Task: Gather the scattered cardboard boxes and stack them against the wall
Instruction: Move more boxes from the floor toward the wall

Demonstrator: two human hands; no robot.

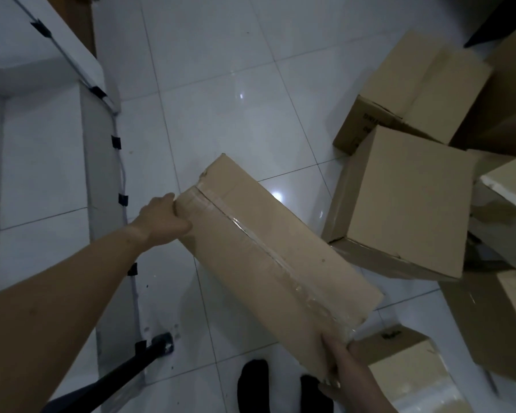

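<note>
One white wall section [42, 174] occupied the left edge of the view. A grey cable [122, 174] ran down its corner, fixed at intervals by black clips [116, 142]. A black bar [122, 374] lay at an angle near the foot of that corner.

The left hand [161, 217] reached forward on an extended arm and gripped the far end of a long cardboard box [268, 263], fingers curled over the end edge. The box was held diagonally above the tiled floor [221, 99] with its taped seam facing up, far end to the left and near end to the lower right. Two feet in black socks [252, 383] stood below the near end. The right hand [344, 374] gripped that near end, fingers wrapped round the lower corner.

To the right, well apart from the wall section, further boxes lay scattered. A tilted box [408, 204] rested on one edge, its lower corner close to the held box. A printed box [414, 90] lay just behind it. A small box [405, 362] sat just beside the right hand. More cardboard [507, 317] was piled at the right edge; its arrangement could not be told.
</note>
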